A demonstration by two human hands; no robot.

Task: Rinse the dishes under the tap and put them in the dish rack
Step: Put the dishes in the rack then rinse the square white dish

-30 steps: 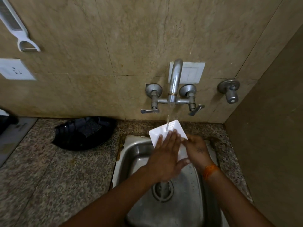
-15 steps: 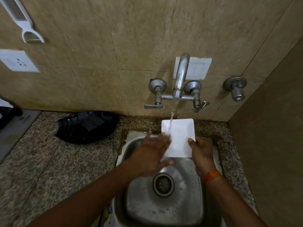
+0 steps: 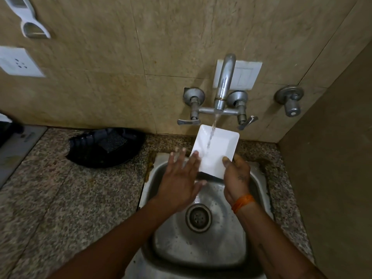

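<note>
A white rectangular dish (image 3: 219, 146) is held tilted over the steel sink (image 3: 201, 244), its hollow side facing up. Water from the tap (image 3: 224, 83) runs onto its middle. My right hand (image 3: 237, 176) grips the dish at its near right corner, thumb on top. My left hand (image 3: 179, 178) is spread flat with straight fingers, its fingertips touching the dish's near left edge.
A black ribbed tray (image 3: 104, 148) with a dark scrub pad lies on the granite counter (image 3: 60, 198) left of the sink. A second valve (image 3: 289, 101) sticks out of the wall at the right. A side wall closes off the right.
The dish has been turned over so its hollow side faces up. My left hand slid off its surface to the left edge. The view shifted left and down.
</note>
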